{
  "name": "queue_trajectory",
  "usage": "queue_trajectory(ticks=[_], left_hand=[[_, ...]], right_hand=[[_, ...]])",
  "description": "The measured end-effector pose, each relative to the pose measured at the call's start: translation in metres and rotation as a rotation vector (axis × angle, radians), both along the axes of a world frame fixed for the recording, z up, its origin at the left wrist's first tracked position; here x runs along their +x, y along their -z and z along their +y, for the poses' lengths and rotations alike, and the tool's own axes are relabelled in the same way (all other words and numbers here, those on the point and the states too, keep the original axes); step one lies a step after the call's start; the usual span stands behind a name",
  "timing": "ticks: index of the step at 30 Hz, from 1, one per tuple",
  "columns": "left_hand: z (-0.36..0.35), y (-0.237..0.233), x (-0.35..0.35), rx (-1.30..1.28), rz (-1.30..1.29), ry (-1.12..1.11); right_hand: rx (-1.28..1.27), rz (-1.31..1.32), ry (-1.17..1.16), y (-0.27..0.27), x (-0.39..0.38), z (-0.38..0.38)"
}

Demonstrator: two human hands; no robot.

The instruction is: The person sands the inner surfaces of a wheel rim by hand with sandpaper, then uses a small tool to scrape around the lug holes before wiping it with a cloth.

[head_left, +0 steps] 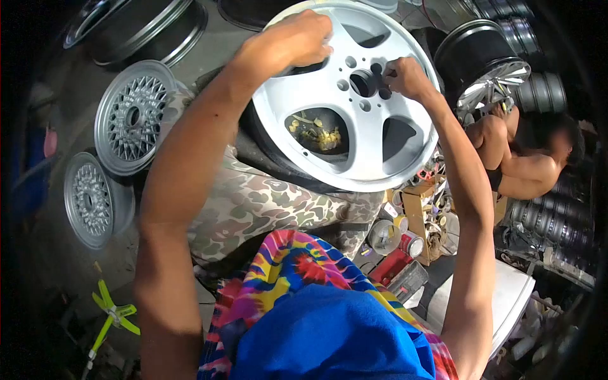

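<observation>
The silver-white five-spoke alloy wheel [345, 101] leans on the camouflage-clad lap [266, 202]. Its right edge is near a cardboard box of parts [421, 215], and the silver mesh wheels [133, 117] lie well apart leftward. The left hand [294, 41] has its grip curled closed over a spoke by the top rim. The right hand [405, 76] has its grip bunched tight at the hub holes, contents hidden.

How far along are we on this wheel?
Done: the wheel looks evenly matte silver across its face. In hand: the left hand grips its top, and the right hand works at the lug holes. Left: hard to judge; two mesh wheels sit nearby, untouched.
</observation>
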State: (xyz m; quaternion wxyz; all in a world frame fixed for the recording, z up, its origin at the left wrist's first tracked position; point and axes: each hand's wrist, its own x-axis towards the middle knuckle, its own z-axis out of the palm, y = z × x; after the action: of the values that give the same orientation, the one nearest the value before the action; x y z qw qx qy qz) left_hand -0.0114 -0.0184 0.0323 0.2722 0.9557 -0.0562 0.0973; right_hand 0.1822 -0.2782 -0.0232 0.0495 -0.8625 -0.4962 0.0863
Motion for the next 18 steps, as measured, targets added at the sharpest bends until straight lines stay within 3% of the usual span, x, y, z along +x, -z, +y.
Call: queue_trajectory(ticks=[1, 3, 4, 5, 7, 9, 12, 15, 18], left_hand=[[0.0, 0.008, 0.004, 0.03, -0.038, 0.012], [0.0, 0.023, 0.007, 0.006, -0.074, 0.04], [0.0, 0.026, 0.006, -0.025, -0.144, 0.067], [0.0, 0.027, 0.006, -0.05, -0.217, 0.092], [-0.002, 0.025, 0.01, -0.022, -0.194, 0.097], [-0.001, 0.021, 0.014, 0.076, 0.04, 0.035], [0.005, 0.028, 0.009, 0.039, -0.172, 0.068], [-0.004, 0.017, 0.011, 0.027, -0.033, 0.036], [-0.015, 0.022, 0.017, 0.025, -0.007, -0.068]], right_hand=[[0.12, 0.01, -0.123, -0.001, 0.004, 0.0], [0.061, 0.099, 0.064, -0.025, -0.002, -0.002], [0.167, 0.027, 0.049, -0.034, 0.004, -0.006], [0.405, 0.248, 0.097, -0.047, 0.012, -0.01], [0.55, 0.194, 0.195, -0.07, 0.002, -0.005], [0.46, 0.308, 0.097, -0.067, 0.0, -0.016], [0.403, 0.56, 0.246, -0.048, -0.045, -0.028], [0.411, 0.723, 0.374, -0.024, -0.082, -0.035], [0.376, 0.703, 0.362, -0.018, -0.092, -0.029]])
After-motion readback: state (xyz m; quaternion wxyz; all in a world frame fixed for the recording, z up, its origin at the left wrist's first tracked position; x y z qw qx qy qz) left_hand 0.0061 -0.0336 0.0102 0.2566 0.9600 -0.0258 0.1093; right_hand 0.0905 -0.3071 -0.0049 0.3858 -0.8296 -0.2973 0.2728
